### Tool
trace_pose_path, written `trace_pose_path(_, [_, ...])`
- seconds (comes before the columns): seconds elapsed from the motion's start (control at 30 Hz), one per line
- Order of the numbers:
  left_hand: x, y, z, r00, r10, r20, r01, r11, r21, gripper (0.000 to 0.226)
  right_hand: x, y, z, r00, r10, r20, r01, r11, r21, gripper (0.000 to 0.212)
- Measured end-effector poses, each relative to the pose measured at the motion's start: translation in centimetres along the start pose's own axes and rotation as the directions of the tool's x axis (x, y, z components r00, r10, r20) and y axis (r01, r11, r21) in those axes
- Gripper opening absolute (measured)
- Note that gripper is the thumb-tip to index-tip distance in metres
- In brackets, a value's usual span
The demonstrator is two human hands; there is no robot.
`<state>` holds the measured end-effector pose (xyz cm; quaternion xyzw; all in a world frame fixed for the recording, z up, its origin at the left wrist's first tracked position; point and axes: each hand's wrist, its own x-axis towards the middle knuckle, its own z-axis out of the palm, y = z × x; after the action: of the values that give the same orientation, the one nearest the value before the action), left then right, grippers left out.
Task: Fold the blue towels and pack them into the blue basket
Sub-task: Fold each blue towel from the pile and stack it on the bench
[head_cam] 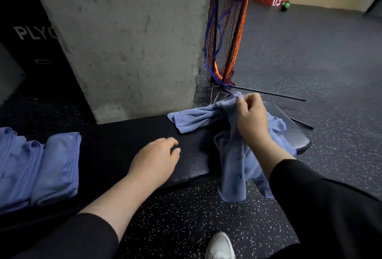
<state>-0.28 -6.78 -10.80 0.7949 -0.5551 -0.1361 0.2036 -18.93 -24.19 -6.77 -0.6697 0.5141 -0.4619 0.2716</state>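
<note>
Gym flooring of speckled black rubber surrounds a black padded worktop (pixel 128 134) beside a concrete pillar (pixel 128 41). At right, the right hand (pixel 251 118) pinches a crumpled blue cloth towel (pixel 233 165), lifting it, likely to shake it flat for folding. The left hand (pixel 157 157) rests relaxed on the worktop, holding nothing. Folded blue towels (pixel 41 165) lie stacked far left; no basket shows.

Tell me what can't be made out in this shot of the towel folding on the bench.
- Blue basket: not in the head view at all.
- Folded towels: the stack runs off the left edge, so the count is unclear.
- Unfolded towel: the right hand and sleeve cover part of it, and it is bunched.
- Left hand: fingertips curl down onto the bench, hiding what lies beneath them.
</note>
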Motion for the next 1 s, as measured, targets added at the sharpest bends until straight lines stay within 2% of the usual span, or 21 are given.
trace_pose_path(0.17, [-0.3, -0.1, -1.0, 0.999, 0.005, -0.048, -0.012, 0.988, -0.152, 0.03, -1.0, -3.8, 0.1, 0.997, -0.08, 0.02, 0.075, 0.981, 0.181, 0.018])
trace_pose_path(0.27, [-0.4, 0.2, -2.0, 0.999, -0.036, -0.036, 0.019, 0.918, -0.397, 0.027, -2.3, -6.5, 1.2, 0.991, -0.102, 0.092, 0.074, 0.959, 0.272, 0.017])
trace_pose_path(0.3, [-0.5, 0.4, -2.3, 0.997, -0.078, -0.019, 0.056, 0.841, -0.539, 0.023, -3.0, -7.4, 1.8, 0.984, -0.112, 0.136, 0.068, 0.955, 0.29, 0.019])
trace_pose_path(0.33, [-0.5, 0.6, -2.6, 0.991, -0.132, 0.009, 0.102, 0.723, -0.684, 0.023, -3.7, -8.3, 2.5, 0.975, -0.125, 0.184, 0.07, 0.957, 0.28, 0.02])
trace_pose_path(0.4, [-0.6, 0.8, -3.3, 0.966, -0.237, 0.1, 0.192, 0.41, -0.892, 0.033, -5.5, -9.7, 4.2, 0.94, -0.161, 0.302, 0.104, 0.975, 0.195, 0.02])
trace_pose_path(0.47, [-0.6, 0.5, -4.0, 0.94, -0.272, 0.207, 0.248, 0.126, -0.961, 0.054, -7.7, -10.9, 5.6, 0.873, -0.19, 0.45, 0.144, 0.98, 0.135, 0.019])
trace_pose_path(0.5, [-0.6, 0.1, -4.5, 0.931, -0.264, 0.251, 0.268, 0.03, -0.963, 0.063, -8.8, -11.4, 6.2, 0.831, -0.201, 0.518, 0.169, 0.98, 0.109, 0.018])
trace_pose_path(0.57, [-0.9, -1.0, -5.3, 0.918, -0.238, 0.316, 0.308, -0.071, -0.949, 0.066, -10.5, -12.3, 7.1, 0.756, -0.193, 0.626, 0.24, 0.971, 0.01, 0.013])
trace_pose_path(0.63, [-1.2, -2.0, -5.7, 0.905, -0.26, 0.337, 0.329, -0.075, -0.941, 0.052, -11.6, -12.7, 7.6, 0.708, -0.193, 0.679, 0.306, 0.951, -0.049, 0.013])
trace_pose_path(0.7, [-1.5, -3.2, -5.8, 0.89, -0.325, 0.32, 0.33, -0.023, -0.944, 0.036, -12.1, -12.8, 8.0, 0.67, -0.204, 0.713, 0.334, 0.942, -0.044, 0.016])
trace_pose_path(0.83, [-2.2, -5.1, -6.3, 0.866, -0.43, 0.255, 0.318, 0.08, -0.945, 0.026, -11.9, -12.7, 9.0, 0.589, -0.169, 0.79, 0.308, 0.951, -0.026, 0.018])
trace_pose_path(0.9, [-2.4, -6.1, -6.7, 0.855, -0.472, 0.212, 0.316, 0.15, -0.937, 0.024, -11.4, -12.3, 10.0, 0.607, -0.158, 0.778, 0.279, 0.96, -0.022, 0.019])
trace_pose_path(1.0, [-2.2, -7.4, -6.7, 0.846, -0.516, 0.134, 0.299, 0.253, -0.92, 0.026, -10.0, -11.3, 11.5, 0.687, -0.096, 0.72, 0.201, 0.978, -0.061, 0.018])
